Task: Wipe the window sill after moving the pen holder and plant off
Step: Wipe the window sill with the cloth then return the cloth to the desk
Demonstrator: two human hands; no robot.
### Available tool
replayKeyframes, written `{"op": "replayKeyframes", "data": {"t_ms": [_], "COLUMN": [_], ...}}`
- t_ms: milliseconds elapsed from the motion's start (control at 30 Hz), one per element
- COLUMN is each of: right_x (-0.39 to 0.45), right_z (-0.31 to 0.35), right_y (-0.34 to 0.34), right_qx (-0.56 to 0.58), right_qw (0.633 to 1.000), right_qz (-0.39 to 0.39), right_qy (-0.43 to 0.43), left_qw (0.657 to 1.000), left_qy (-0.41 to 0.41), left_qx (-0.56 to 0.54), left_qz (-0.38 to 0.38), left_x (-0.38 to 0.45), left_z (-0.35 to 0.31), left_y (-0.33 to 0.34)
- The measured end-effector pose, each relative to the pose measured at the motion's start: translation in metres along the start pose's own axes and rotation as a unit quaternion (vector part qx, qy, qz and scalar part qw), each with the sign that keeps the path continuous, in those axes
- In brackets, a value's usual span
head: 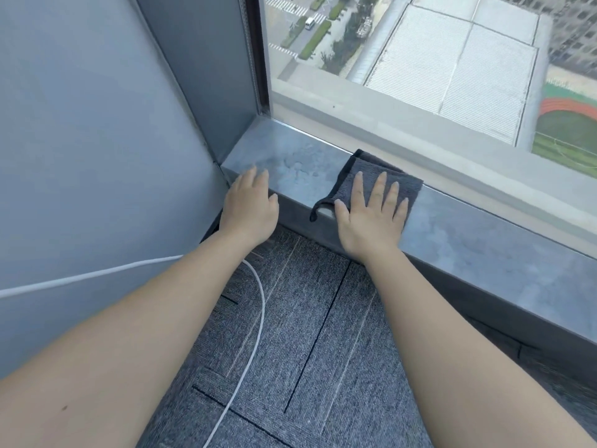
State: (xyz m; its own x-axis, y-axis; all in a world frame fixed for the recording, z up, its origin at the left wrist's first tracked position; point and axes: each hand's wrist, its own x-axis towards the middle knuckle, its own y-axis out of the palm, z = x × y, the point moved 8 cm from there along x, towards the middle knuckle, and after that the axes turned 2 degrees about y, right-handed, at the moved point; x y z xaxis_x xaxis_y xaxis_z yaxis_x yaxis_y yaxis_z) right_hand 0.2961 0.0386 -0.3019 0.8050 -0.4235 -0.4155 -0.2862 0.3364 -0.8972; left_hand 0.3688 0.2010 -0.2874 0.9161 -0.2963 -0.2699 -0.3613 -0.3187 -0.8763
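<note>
A grey stone window sill runs from the left corner toward the lower right, below the glass. A dark grey cloth lies flat on it. My right hand presses down on the cloth with fingers spread, palm at the sill's front edge. My left hand rests flat on the sill's front edge near the left corner, fingers apart, holding nothing. A patch of damp streaks shows on the sill between my hands. No pen holder or plant is in view.
A grey wall panel closes off the left side and meets the sill in a corner. A white cable crosses the wall and curves down over the grey carpet. The window glass looks down on roofs and a street.
</note>
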Motion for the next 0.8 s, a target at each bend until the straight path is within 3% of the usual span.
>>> {"op": "replayKeyframes", "data": {"t_ms": [433,667,800], "right_x": [0.030,0.037,0.049], "right_z": [0.085,0.119,0.138], "right_y": [0.000,0.002,0.000], "right_qx": [-0.026,-0.052,-0.038], "right_qw": [0.990,0.976,0.977], "right_qz": [-0.015,-0.014,-0.018], "right_qy": [-0.137,-0.209,-0.207], "left_qw": [0.999,0.997,0.992], "left_qy": [0.000,-0.043,-0.062], "left_qx": [0.050,-0.045,-0.086], "left_qz": [0.001,-0.054,-0.068], "left_x": [0.008,0.008,0.005], "left_z": [0.039,0.043,0.046], "left_y": [-0.011,-0.026,-0.033]}}
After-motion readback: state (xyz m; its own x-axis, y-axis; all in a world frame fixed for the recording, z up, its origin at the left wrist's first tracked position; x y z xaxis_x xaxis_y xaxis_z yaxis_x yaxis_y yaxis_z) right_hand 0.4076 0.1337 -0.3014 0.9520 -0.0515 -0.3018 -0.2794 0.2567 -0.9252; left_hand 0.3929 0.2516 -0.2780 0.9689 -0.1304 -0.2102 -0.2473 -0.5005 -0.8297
